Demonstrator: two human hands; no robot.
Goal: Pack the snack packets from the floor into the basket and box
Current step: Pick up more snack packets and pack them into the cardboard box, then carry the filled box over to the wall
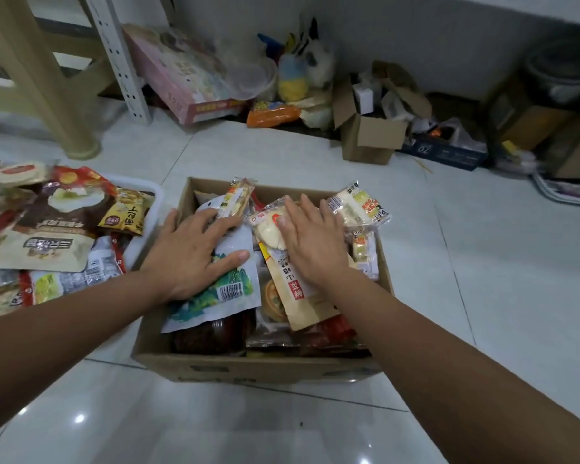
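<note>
Pressing down with both hands, nothing gripped. The left hand [195,252] is flat, fingers spread and nearly straight, with the palm on a white pouch with blue-green print and a barcode [230,291] at the left side of the cardboard box [248,368]. Its fingertips reach a slim clear-wrapped packet [239,199] leaning at the box's far wall. The right hand [312,242] is also flat, fingers straight and close together, lying across a clear-wrapped bun packet [265,231] and a beige pouch with a red label [293,291] mid-box. The box is filled to above its rim. A white-and-yellow packet [359,204] overhangs the far right corner, and a small clear packet [364,252] stands against the right wall. Lower layers show only in slivers: a dark red-brown packet [215,333] at near left, a red packet [332,329] at near right, and a round pastry [272,301] between the two pouches. Whatever is under the palms is hidden. Most of the print is upside down or too blurred to read. The white basket [153,195] sits just left of the box, heaped over its rim, with a brown pouch [61,212] and a yellow packet [128,212] on top. Only its far right corner shows; the rest is covered or cut off by the frame edge. Beyond the box, at the wall, are a small open carton [369,139] and a pink flat box [181,82], both soft-focus, contents unclear.
</note>
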